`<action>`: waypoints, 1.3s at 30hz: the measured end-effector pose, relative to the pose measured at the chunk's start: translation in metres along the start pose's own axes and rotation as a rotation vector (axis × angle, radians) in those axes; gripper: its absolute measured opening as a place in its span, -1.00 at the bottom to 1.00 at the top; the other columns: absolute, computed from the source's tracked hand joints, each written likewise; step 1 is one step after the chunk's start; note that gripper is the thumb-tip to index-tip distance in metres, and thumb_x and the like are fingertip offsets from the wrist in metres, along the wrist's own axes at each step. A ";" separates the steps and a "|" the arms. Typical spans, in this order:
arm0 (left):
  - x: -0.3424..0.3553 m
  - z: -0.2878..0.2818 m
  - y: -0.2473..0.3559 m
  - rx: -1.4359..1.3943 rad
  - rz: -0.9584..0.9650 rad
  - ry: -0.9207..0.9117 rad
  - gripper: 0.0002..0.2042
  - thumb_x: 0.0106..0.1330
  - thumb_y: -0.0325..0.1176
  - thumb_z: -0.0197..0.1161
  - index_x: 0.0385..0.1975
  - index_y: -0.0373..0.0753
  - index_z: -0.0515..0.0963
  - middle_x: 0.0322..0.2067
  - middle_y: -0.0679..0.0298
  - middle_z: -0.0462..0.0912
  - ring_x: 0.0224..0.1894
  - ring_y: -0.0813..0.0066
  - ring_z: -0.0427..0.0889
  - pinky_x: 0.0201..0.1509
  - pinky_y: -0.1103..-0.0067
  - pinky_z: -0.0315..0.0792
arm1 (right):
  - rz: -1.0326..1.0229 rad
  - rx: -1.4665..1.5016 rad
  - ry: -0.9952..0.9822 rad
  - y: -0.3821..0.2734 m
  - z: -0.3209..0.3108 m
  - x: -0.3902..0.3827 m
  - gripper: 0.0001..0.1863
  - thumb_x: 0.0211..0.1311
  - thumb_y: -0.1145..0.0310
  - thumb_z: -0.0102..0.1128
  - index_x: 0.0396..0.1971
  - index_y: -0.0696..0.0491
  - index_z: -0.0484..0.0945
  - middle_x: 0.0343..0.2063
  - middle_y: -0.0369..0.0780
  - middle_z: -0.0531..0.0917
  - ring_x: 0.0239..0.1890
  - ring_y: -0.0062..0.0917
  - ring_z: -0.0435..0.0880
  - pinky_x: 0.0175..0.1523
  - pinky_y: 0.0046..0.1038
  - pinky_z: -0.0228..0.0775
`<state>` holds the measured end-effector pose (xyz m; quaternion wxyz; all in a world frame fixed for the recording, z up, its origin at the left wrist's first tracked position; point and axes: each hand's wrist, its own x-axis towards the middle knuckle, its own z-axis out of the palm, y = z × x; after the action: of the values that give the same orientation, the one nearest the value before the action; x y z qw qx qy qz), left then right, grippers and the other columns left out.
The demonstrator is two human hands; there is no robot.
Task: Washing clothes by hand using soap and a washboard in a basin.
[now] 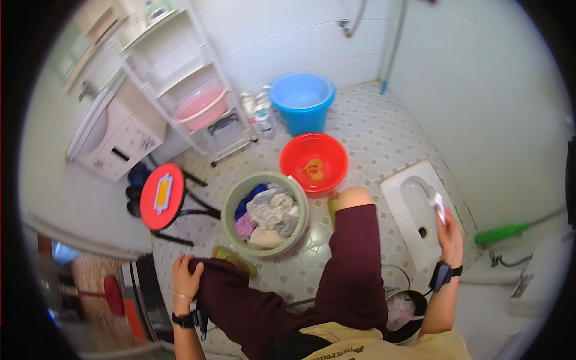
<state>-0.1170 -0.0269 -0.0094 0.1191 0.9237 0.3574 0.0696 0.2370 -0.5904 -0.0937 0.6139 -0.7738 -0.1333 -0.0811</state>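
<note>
My left hand [185, 277] rests on my left knee, fingers apart. At the right, my right hand [449, 237] is closed on a small white item [439, 205], too blurred to identify, held over the squat toilet [401, 201]. In front of me a pale green basin [228, 213] holds crumpled clothes [267, 209] in white, blue and pink. Just behind it is a red basin [329, 150] with a yellow pattern inside. Left of the clothes, a red round stool [155, 215] carries a yellow and white flat object [162, 192].
Blue buckets [303, 117], several bottles [264, 120] and a white shelf rack [180, 78] with a pink basin [201, 105] line the back. A sink cabinet [129, 129] is at left, a bin [408, 312] beside my right leg, a green bottle [500, 233] by the right wall.
</note>
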 end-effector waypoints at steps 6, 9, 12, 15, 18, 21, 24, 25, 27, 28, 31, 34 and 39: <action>0.019 -0.058 0.059 -0.815 -0.028 -0.016 -0.67 0.20 -0.23 0.11 -0.12 -0.28 0.40 0.01 0.09 0.35 0.09 0.28 0.32 0.10 0.41 0.25 | 0.869 0.340 0.320 0.150 -0.083 0.015 -0.39 0.14 0.13 0.04 0.07 0.22 0.17 0.06 0.01 0.28 0.08 -0.30 0.29 0.11 -0.19 0.17; 0.011 -0.115 0.102 -1.330 0.007 -0.084 -0.62 0.25 -0.13 0.03 -0.10 -0.32 0.36 0.03 0.08 0.34 0.09 0.30 0.34 0.11 0.36 0.28 | 1.160 0.836 0.504 -0.021 -0.006 0.059 -0.41 0.18 0.20 -0.03 0.18 0.07 0.07 0.12 0.00 0.20 0.13 -0.21 0.27 0.05 0.13 0.17; 0.008 -0.154 0.125 -1.480 0.202 -0.171 -0.59 0.27 -0.09 -0.02 -0.10 -0.34 0.34 0.01 0.02 0.34 0.07 0.24 0.36 0.11 0.32 0.28 | 0.731 0.924 -0.033 -0.133 0.023 0.070 -0.41 0.20 0.17 -0.08 0.18 0.08 0.06 0.17 0.00 0.13 0.19 -0.23 0.18 0.14 0.02 0.13; 0.015 -0.157 0.132 -1.518 0.348 -0.204 -0.58 0.26 -0.06 -0.02 -0.14 -0.34 0.35 0.00 -0.02 0.34 0.04 0.20 0.39 0.10 0.30 0.29 | 0.503 0.924 -0.396 -0.252 0.090 0.058 -0.47 0.20 0.22 -0.09 0.11 0.18 0.12 0.15 0.02 0.16 0.14 -0.26 0.27 0.16 -0.19 0.22; 0.031 -0.122 0.126 -1.614 0.380 -0.164 -0.66 0.28 -0.13 -0.04 -0.21 -0.33 0.38 -0.10 0.05 0.43 -0.04 0.25 0.45 0.04 0.36 0.34 | 0.345 0.856 -0.903 -0.289 0.160 0.055 -0.52 0.19 0.25 -0.10 0.05 0.22 0.18 0.11 0.04 0.24 0.01 -0.29 0.43 0.06 -0.24 0.32; 0.064 -0.061 0.126 -1.636 0.367 -0.126 -0.74 0.30 -0.20 -0.04 -0.30 -0.30 0.40 -0.22 0.14 0.49 -0.15 0.36 0.49 -0.04 0.44 0.38 | 0.331 0.768 -1.192 -0.280 0.245 0.053 -0.66 0.23 0.30 -0.13 -0.08 0.20 0.31 -0.05 -0.06 0.44 -0.11 -0.42 0.51 -0.01 -0.36 0.37; 0.102 0.011 0.122 -1.580 0.228 -0.050 -0.79 0.31 -0.25 -0.04 -0.37 -0.27 0.41 -0.32 0.22 0.51 -0.25 0.47 0.50 -0.11 0.51 0.40 | 0.430 0.934 -1.176 -0.223 0.337 0.045 -0.75 0.23 0.35 -0.08 -0.13 0.13 0.36 -0.12 -0.14 0.49 -0.16 -0.52 0.53 0.00 -0.43 0.36; 0.110 0.030 0.119 -1.560 0.122 -0.058 -0.80 0.31 -0.27 -0.04 -0.40 -0.27 0.42 -0.35 0.24 0.52 -0.28 0.52 0.50 -0.13 0.54 0.41 | 0.480 0.980 -1.157 -0.206 0.356 0.046 -0.75 0.23 0.35 -0.08 -0.12 0.11 0.35 -0.11 -0.15 0.49 -0.15 -0.53 0.52 -0.01 -0.45 0.36; 0.127 0.053 0.115 -1.636 0.039 -0.075 -0.80 0.30 -0.26 -0.03 -0.40 -0.27 0.43 -0.36 0.25 0.52 -0.30 0.54 0.49 -0.15 0.56 0.41 | 0.480 0.946 -1.129 -0.184 0.382 0.051 -0.72 0.22 0.28 -0.05 -0.13 0.09 0.35 -0.15 -0.18 0.50 -0.18 -0.52 0.53 -0.01 -0.40 0.34; 0.133 0.063 0.110 -1.694 -0.054 -0.107 -0.80 0.29 -0.26 -0.02 -0.40 -0.27 0.43 -0.37 0.25 0.53 -0.32 0.56 0.49 -0.17 0.57 0.41 | 0.486 0.937 -1.135 -0.172 0.392 0.052 -0.72 0.22 0.28 -0.05 -0.13 0.09 0.35 -0.15 -0.18 0.50 -0.18 -0.52 0.53 -0.01 -0.40 0.34; 0.145 0.085 0.094 -1.597 -0.177 -0.114 -0.80 0.30 -0.27 -0.03 -0.38 -0.26 0.43 -0.36 0.24 0.52 -0.32 0.57 0.49 -0.19 0.58 0.42 | 0.709 1.089 -1.153 -0.135 0.419 0.053 -0.72 0.25 0.31 -0.11 -0.09 0.10 0.34 -0.14 -0.16 0.50 -0.19 -0.52 0.52 -0.04 -0.41 0.36; 0.149 0.083 0.112 -1.712 -0.247 -0.173 -0.78 0.30 -0.25 -0.05 -0.37 -0.26 0.44 -0.35 0.22 0.53 -0.32 0.55 0.49 -0.19 0.57 0.42 | 0.999 1.076 -0.909 -0.101 0.439 0.041 -0.75 0.23 0.29 -0.10 -0.17 0.09 0.38 -0.21 -0.20 0.53 -0.24 -0.51 0.51 -0.05 -0.41 0.36; 0.161 0.094 0.122 -1.776 -0.295 -0.263 -0.73 0.32 -0.20 -0.11 -0.36 -0.27 0.44 -0.34 0.19 0.53 -0.32 0.50 0.49 -0.17 0.55 0.42 | 0.376 0.140 -1.000 0.002 0.454 0.021 -0.64 0.05 0.25 0.08 -0.17 0.12 0.36 -0.20 -0.14 0.51 -0.22 -0.37 0.49 -0.03 -0.32 0.32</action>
<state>0.1004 -0.0214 -0.0601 0.8345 0.4375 0.2704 0.1976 0.2399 -0.1478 -0.1952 0.5294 -0.6857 -0.2736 0.4179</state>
